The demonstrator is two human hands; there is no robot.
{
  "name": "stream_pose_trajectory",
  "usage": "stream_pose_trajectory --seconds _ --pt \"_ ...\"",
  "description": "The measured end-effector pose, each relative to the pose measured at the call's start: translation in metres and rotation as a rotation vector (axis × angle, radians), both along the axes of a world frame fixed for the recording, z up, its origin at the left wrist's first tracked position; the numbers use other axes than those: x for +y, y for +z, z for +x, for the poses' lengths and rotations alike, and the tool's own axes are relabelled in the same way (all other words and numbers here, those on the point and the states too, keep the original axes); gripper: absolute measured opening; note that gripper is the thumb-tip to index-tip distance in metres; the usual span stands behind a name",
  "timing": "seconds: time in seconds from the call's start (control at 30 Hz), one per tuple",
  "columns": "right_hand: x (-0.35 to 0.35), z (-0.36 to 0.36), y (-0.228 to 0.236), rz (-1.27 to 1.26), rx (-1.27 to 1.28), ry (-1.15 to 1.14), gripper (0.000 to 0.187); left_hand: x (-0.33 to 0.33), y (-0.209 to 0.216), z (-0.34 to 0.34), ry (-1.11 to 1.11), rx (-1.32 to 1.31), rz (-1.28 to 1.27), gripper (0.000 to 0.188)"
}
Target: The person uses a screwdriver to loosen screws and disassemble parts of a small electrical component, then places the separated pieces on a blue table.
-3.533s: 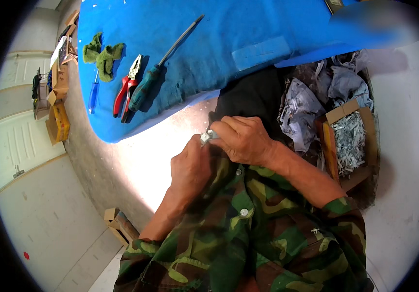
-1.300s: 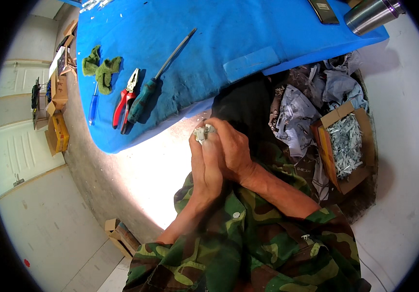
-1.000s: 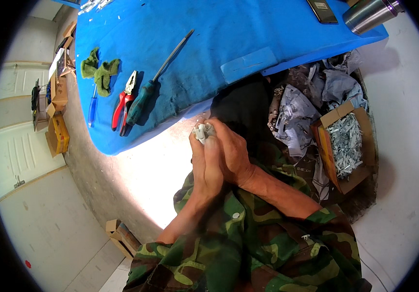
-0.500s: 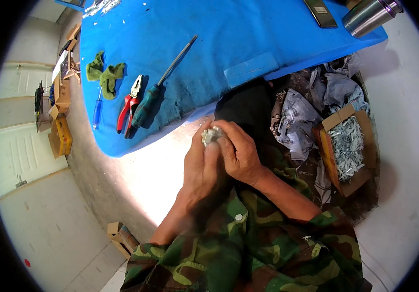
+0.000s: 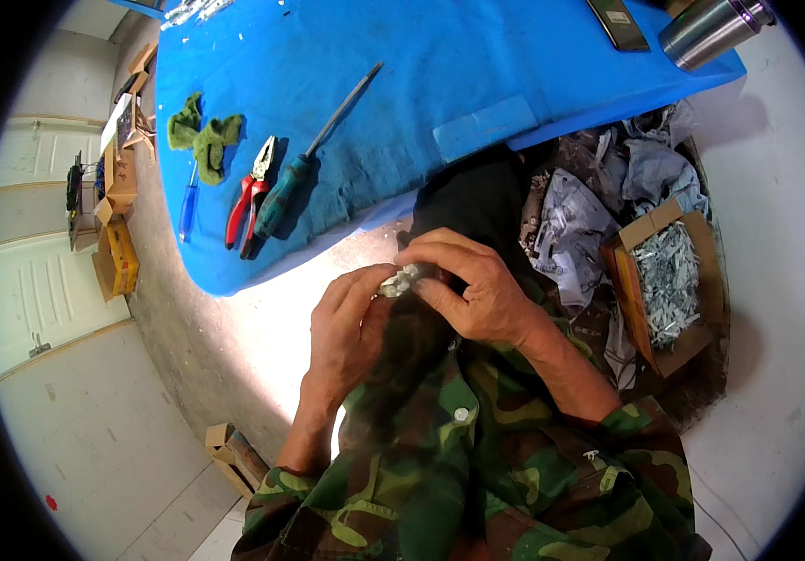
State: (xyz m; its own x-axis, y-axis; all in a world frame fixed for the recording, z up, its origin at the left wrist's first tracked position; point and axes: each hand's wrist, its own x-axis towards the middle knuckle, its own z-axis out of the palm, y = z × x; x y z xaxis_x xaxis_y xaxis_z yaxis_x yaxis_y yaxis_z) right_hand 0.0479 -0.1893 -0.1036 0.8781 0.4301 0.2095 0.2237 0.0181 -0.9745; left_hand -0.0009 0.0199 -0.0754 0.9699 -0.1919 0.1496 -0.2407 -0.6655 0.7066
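Observation:
Between my two hands, above my lap, is a small whitish-grey piece (image 5: 402, 280) with an uneven outline; its exact kind cannot be made out. My left hand (image 5: 346, 318) grips its left end, with the fingers bent over it. From the other side, my right hand (image 5: 468, 280) pinches it between thumb and fingers. Parts of the piece are hidden by the fingertips. On the blue-covered table (image 5: 374, 159) beyond my hands lie pliers with red handles (image 5: 251, 196), a long screwdriver with a green handle (image 5: 286, 196) and a smaller blue-handled screwdriver (image 5: 187, 210).
A green cloth (image 5: 211, 145) partly covers the small screwdriver. At the table's far right are a phone (image 5: 619, 23) and a steel cup (image 5: 713, 33). Right of my legs stands a cardboard box (image 5: 632, 299) full of whitish strips, beside crumpled grey plastic bags (image 5: 571, 224).
My left hand has shifted left and its fingers have bent more, and the hands are wider apart. The whitish piece has turned and sits slightly lower between them.

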Motion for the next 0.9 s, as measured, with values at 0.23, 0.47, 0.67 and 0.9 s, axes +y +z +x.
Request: stream_pose_trajectory --seconds 0.23,0.47,0.67,0.9 --pt "-0.003 0.002 0.004 -0.138 -0.208 0.033 0.035 0.007 0.005 -0.003 -0.079 -0.165 0.182 0.044" --pt "-0.002 0.002 0.000 -0.205 -0.400 -0.062 0.039 0.008 -0.001 -0.005 -0.043 -0.284 0.246 0.042" --pt "0.007 -0.001 -0.002 -0.192 -0.519 -0.236 0.041 -0.005 -0.007 -0.009 0.101 -0.347 0.162 0.037" --pt "0.016 -0.003 -0.010 -0.227 -0.565 -0.401 0.040 -0.033 -0.004 -0.020 0.225 -0.190 0.074 0.027"
